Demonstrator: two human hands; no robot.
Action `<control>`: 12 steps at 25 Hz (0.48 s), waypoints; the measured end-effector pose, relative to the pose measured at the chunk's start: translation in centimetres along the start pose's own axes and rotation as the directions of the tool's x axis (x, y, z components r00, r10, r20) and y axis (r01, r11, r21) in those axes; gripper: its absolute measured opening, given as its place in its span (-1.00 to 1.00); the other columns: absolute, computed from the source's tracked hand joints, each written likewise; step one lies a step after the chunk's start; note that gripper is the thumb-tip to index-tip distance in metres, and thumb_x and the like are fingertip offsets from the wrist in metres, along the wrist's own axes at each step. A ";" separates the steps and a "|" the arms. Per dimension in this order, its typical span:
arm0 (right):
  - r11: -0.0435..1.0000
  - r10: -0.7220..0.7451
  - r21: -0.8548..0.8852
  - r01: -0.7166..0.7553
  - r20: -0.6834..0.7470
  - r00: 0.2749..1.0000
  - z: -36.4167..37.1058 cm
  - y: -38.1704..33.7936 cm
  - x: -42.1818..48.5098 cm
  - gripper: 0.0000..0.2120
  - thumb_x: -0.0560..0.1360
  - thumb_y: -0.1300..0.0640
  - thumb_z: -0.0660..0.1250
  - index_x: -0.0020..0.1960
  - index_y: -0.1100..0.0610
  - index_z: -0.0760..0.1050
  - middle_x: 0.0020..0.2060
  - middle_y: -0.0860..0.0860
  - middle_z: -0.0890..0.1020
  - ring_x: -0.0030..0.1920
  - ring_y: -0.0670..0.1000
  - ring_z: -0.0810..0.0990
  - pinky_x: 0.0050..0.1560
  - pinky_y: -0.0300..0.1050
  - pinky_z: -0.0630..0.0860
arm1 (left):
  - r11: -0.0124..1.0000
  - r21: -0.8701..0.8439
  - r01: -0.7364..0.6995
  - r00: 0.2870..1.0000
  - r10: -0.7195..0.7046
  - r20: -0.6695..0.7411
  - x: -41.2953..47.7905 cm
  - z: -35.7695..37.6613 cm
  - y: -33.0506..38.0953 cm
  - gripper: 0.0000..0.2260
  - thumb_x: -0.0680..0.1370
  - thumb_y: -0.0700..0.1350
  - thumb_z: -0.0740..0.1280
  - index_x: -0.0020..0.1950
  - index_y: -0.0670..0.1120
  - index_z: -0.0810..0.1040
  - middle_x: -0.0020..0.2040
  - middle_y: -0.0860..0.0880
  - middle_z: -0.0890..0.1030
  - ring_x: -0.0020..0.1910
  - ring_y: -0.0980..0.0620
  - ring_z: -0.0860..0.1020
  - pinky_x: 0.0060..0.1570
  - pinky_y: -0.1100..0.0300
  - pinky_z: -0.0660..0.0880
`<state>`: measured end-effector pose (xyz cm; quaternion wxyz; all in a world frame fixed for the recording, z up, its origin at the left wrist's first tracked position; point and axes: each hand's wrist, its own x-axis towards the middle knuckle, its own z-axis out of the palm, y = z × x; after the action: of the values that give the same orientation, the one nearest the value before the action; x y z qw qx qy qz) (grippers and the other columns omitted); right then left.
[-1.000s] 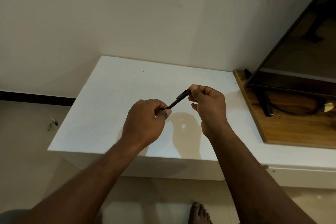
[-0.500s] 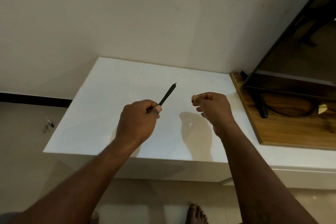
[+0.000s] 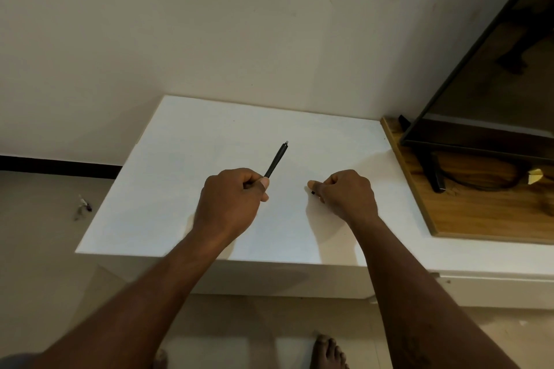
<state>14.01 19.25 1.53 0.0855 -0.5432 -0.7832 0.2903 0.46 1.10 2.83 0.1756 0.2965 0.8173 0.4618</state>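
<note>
Black pen (image 3: pixel 275 160) in left hand (image 3: pixel 230 201)

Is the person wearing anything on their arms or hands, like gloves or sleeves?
No. The left hand and right hand wear no gloves. Both forearms are bare to the picture's edge: no sleeves, watch or bracelet show.

Matt black pen (image 3: pixel 275 160), smooth white tabletop (image 3: pixel 180 189)

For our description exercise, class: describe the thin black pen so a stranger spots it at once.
Find the white rectangular cabinet top by the wall. Over it, the left hand grips the slim black pen; the right hand pinches only a tiny black piece.
</note>
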 end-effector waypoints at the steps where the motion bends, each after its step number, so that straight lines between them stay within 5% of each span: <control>1: 1.000 0.003 0.022 -0.003 0.002 1.000 -0.1 -0.1 -0.1 -0.52 0.47 -0.23 0.49 -0.16 0.24 0.70 -0.22 0.13 0.76 -0.19 0.14 0.71 -0.06 0.06 0.66 | 1.000 0.000 -0.002 1.000 0.002 -0.002 0.0 -0.1 0.0 -0.78 0.62 0.05 0.37 -0.18 0.06 0.71 -0.27 0.19 0.73 -0.17 0.24 0.66 -0.09 0.20 0.53; 5: 0.990 -0.004 0.141 0.006 -0.012 1.000 -1.6 -0.6 -0.1 -0.52 0.50 -0.19 0.48 -0.11 0.28 0.71 -0.20 0.16 0.77 -0.15 0.18 0.75 0.08 0.20 0.69 | 0.999 -0.046 0.011 1.000 -0.010 0.030 0.1 -0.1 -0.1 -0.80 0.62 0.03 0.38 -0.14 0.04 0.72 -0.25 0.15 0.74 -0.19 0.19 0.68 -0.13 0.19 0.61; 7: 0.989 -0.029 0.147 0.033 -0.028 0.999 -2.3 -1.1 -0.3 -0.54 0.50 -0.18 0.48 -0.10 0.26 0.70 -0.22 0.09 0.76 -0.16 0.13 0.75 0.06 0.19 0.70 | 0.994 -0.097 0.050 0.997 -0.044 0.063 0.2 0.0 -0.1 -0.82 0.62 -0.02 0.39 -0.14 0.03 0.73 -0.27 0.14 0.74 -0.27 0.19 0.68 -0.31 0.39 0.54; 12: 0.989 -0.071 0.134 0.069 0.012 0.997 -2.7 -2.0 -0.9 -0.68 0.52 -0.14 0.48 -0.26 0.06 0.66 -0.28 -0.03 0.75 -0.15 0.06 0.74 0.05 0.16 0.70 | 0.971 -0.193 0.138 0.985 -0.115 0.125 0.1 0.0 0.1 -0.85 0.61 -0.06 0.39 -0.09 0.02 0.74 -0.25 0.12 0.75 -0.38 0.19 0.66 -0.46 0.43 0.46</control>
<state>13.95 18.90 5.02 0.1255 -0.5059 -0.7813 0.3434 0.40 1.21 2.96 0.2799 0.2500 0.7725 0.5122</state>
